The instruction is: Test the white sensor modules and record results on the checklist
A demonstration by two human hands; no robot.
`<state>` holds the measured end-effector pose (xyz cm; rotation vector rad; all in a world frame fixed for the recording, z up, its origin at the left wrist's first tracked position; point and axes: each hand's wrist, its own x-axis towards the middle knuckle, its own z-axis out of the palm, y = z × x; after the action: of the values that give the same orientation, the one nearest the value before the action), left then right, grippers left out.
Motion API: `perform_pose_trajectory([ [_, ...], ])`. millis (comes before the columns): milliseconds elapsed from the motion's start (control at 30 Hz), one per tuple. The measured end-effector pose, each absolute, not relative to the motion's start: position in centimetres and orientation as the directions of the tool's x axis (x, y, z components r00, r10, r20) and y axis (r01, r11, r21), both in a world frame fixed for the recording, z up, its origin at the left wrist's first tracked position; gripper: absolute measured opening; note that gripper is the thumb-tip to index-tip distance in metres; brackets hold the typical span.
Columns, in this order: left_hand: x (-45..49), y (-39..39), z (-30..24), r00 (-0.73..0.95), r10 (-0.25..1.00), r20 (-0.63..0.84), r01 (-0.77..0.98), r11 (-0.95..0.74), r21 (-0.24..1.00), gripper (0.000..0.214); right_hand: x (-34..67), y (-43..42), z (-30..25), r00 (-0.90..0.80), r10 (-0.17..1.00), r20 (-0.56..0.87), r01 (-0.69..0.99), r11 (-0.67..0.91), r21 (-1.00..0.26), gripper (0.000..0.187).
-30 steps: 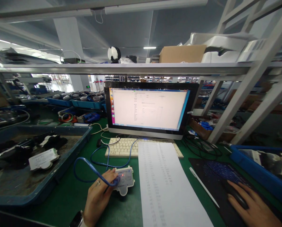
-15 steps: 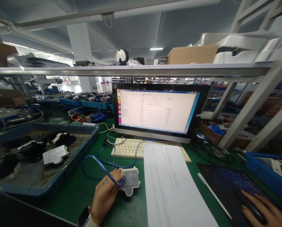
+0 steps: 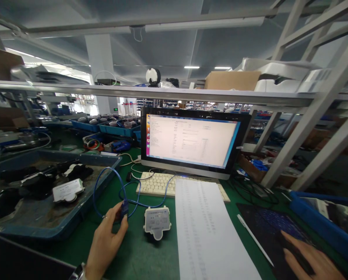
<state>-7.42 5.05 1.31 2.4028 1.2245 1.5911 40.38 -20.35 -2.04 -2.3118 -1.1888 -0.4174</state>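
Observation:
My left hand (image 3: 108, 237) pinches the plug end of a blue cable (image 3: 123, 209) between thumb and fingers, just above the green table. To its right, apart from it, a small grey-white module (image 3: 157, 222) with printed markings and a rounded tab lies on the table. The cable loops up and back toward the keyboard (image 3: 159, 182). At the lower right, my right hand (image 3: 310, 256) rests closed over a black computer mouse (image 3: 298, 254) on a dark mouse pad (image 3: 267, 223). Printed paper sheets (image 3: 205, 229) lie between the hands, partly over the keyboard.
A lit monitor (image 3: 191, 140) stands behind the keyboard. At left, a blue tray (image 3: 86, 206) holds black parts and another white module (image 3: 68, 190). A white pen (image 3: 255, 239) lies beside the paper. A blue bin (image 3: 322, 221) stands right; a shelf (image 3: 174, 92) crosses above.
My left hand has moved left, away from the module, taking the blue cable's plug with it. The module stays on the table. My right hand remains on the mouse; the view has shifted slightly.

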Motion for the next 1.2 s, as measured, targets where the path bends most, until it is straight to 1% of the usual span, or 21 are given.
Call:
perform_pose_trajectory([
  [67,-8.8,5.3,1.2,0.210,0.651,0.730,0.707,-0.617,0.347,0.035,38.5,-19.0,-0.7,0.591,0.737,0.329,0.800,-0.482,-0.358,0.053],
  [100,-9.4,5.4,1.0,0.223,0.664,0.713,0.754,-0.581,0.306,0.034,37.6,-18.2,-0.1,0.581,0.770,0.263,0.799,-0.479,-0.363,0.053],
  [167,-10.1,5.5,0.2,0.252,0.680,0.689,0.823,-0.525,0.217,0.032,36.0,-16.6,0.8,0.543,0.821,0.178,0.824,-0.480,-0.301,0.052],
  [267,-10.2,5.3,-1.0,0.292,0.676,0.677,0.862,-0.492,0.120,0.030,34.2,-14.8,1.6,0.546,0.835,0.075,0.835,-0.534,-0.130,0.051],
  [333,-9.8,4.8,-1.3,0.301,0.634,0.713,0.859,-0.505,0.087,0.033,33.5,-14.1,1.6,0.575,0.818,0.014,0.818,-0.574,-0.040,0.053],
  [400,-9.0,3.8,-1.1,0.312,0.555,0.771,0.835,-0.548,0.056,0.037,33.2,-13.6,1.4,0.595,0.803,-0.018,0.804,-0.595,0.009,0.054],
  [467,-7.9,2.3,-0.8,0.354,0.459,0.815,0.780,-0.626,0.014,0.038,33.3,-13.3,1.1,0.604,0.797,-0.022,0.797,-0.603,0.022,0.054],
  [533,-6.5,0.6,-0.9,0.450,0.372,0.812,0.679,-0.733,-0.040,0.036,33.7,-13.0,1.1,0.623,0.782,-0.015,0.782,-0.623,0.001,0.051],
  [567,-5.8,-0.2,-1.2,0.510,0.327,0.796,0.614,-0.786,-0.071,0.036,34.0,-13.0,1.2,0.632,0.775,-0.011,0.774,-0.632,-0.036,0.050],
  [600,-4.9,-0.8,-1.6,0.559,0.281,0.780,0.550,-0.830,-0.095,0.035,34.2,-12.9,1.5,0.640,0.768,-0.006,0.764,-0.637,-0.103,0.049],
  [633,-4.1,-1.4,-2.1,0.601,0.237,0.764,0.488,-0.865,-0.115,0.035,34.4,-13.0,1.9,0.648,0.762,-0.002,0.746,-0.635,-0.203,0.047],
  [700,-2.4,-2.2,-3.0,0.651,0.169,0.740,0.380,-0.917,-0.125,0.034,34.5,-13.3,3.0,0.665,0.747,0.007,0.653,-0.577,-0.491,0.043],
  [767,-1.0,-2.7,-3.3,0.674,0.123,0.728,0.291,-0.950,-0.109,0.033,33.9,-13.7,4.3,0.682,0.731,-0.018,0.448,-0.437,-0.780,0.037],
  [800,-0.4,-3.0,-3.3,0.679,0.110,0.726,0.256,-0.962,-0.093,0.032,33.3,-13.8,4.9,0.685,0.728,-0.042,0.317,-0.350,-0.882,0.033],
  [833,0.0,-3.3,-3.0,0.684,0.104,0.722,0.226,-0.971,-0.074,0.030,32.7,-13.9,5.5,0.683,0.728,-0.060,0.189,-0.256,-0.948,0.028],
  [867,0.4,-3.6,-2.7,0.686,0.112,0.718,0.209,-0.977,-0.047,0.028,31.9,-13.8,5.9,0.686,0.724,-0.069,0.073,-0.163,-0.984,0.025],
  [933,1.0,-4.2,-2.0,0.689,0.165,0.706,0.211,-0.977,0.022,0.024,30.4,-13.3,6.3,0.718,0.693,-0.064,-0.093,0.005,-0.996,0.029],
  [1000,1.3,-4.6,-1.7,0.692,0.224,0.686,0.237,-0.968,0.077,0.023,29.2,-12.4,5.9,0.751,0.655,-0.086,-0.182,0.079,-0.980,0.031],
  [1067,1.4,-4.9,-1.7,0.692,0.253,0.677,0.254,-0.962,0.100,0.023,28.1,-11.4,4.9,0.744,0.658,-0.117,-0.190,0.041,-0.981,0.035],
  [1133,1.5,-5.0,-1.9,0.698,0.253,0.670,0.253,-0.962,0.099,0.023,27.3,-10.6,3.6,0.720,0.684,-0.118,-0.134,-0.030,-0.991,0.039],
  [1200,1.5,-5.0,-2.0,0.701,0.253,0.667,0.255,-0.962,0.097,0.023,26.5,-9.9,2.4,0.707,0.701,-0.093,-0.060,-0.071,-0.996,0.036],
])
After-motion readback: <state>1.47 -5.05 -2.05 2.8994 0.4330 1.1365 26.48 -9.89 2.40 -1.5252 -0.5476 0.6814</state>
